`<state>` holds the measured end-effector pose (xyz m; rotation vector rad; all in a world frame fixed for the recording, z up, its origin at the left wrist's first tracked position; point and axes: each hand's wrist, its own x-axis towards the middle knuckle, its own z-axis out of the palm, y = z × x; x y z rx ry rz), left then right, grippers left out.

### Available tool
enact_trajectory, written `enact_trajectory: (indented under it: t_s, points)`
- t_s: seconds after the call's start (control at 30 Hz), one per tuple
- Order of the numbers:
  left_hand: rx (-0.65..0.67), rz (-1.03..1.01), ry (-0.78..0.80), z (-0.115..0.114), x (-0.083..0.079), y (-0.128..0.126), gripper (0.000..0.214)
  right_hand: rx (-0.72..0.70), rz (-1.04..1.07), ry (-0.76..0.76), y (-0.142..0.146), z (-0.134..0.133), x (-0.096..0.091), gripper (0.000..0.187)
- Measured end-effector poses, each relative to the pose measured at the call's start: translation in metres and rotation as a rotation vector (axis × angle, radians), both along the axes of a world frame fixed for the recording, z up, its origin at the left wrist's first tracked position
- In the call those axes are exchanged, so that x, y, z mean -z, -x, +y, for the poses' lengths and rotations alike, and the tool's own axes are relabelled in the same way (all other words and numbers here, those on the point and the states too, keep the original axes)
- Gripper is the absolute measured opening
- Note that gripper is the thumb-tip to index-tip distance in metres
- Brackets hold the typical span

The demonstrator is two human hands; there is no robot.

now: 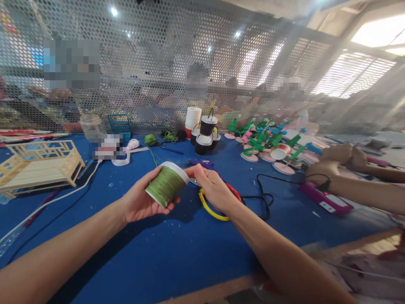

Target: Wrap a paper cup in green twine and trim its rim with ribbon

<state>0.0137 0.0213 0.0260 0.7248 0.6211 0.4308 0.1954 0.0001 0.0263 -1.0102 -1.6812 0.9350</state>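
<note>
My left hand (142, 198) is wrapped around a paper cup (167, 183) wound with green yarn, its white rim and base showing. The cup is tilted above the blue table, its rim towards my right hand (213, 185). The thumb and index finger of that hand are pinched together at the rim; what lies between them is too small to make out. A green yarn strand (153, 156) runs from a yarn ball (150, 139) towards the cup. Behind my right hand lie a yellow loop (210, 211), a red loop (233, 191) and a blue-purple glue gun (202, 163), partly hidden.
A wooden stick bed model (41, 166) stands left. Small black-and-white buckets (204, 143) and stacked paper cups (193, 118) stand at the back. Green plant-like crafts (262, 139) fill the right, near a purple power strip (325, 200) and another person's arms (357, 181).
</note>
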Motion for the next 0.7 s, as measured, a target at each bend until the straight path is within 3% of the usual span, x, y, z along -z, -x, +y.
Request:
enact_trajectory:
  t_s: [0.23, 0.5, 0.6, 0.7]
  points:
    - [0.066, -0.085, 0.080, -0.0008, 0.0056, -0.0004, 0.063, 0.060, -0.006, -0.030, 0.0056, -0.0021, 0.0099, 0.042]
    - [0.047, -0.087, 0.050, -0.0021, 0.0026, -0.0006, 0.062, -0.004, 0.017, -0.069, 0.0048, -0.0034, 0.0090, 0.039]
    - [0.023, -0.014, -0.120, -0.0028, 0.0027, -0.0001, 0.059, -0.023, 0.004, -0.092, 0.0016, -0.0031, 0.0052, 0.046]
    - [-0.069, 0.184, -0.496, -0.0053, 0.0030, 0.0006, 0.054, -0.001, -0.030, -0.117, -0.0006, -0.0045, 0.0011, 0.045]
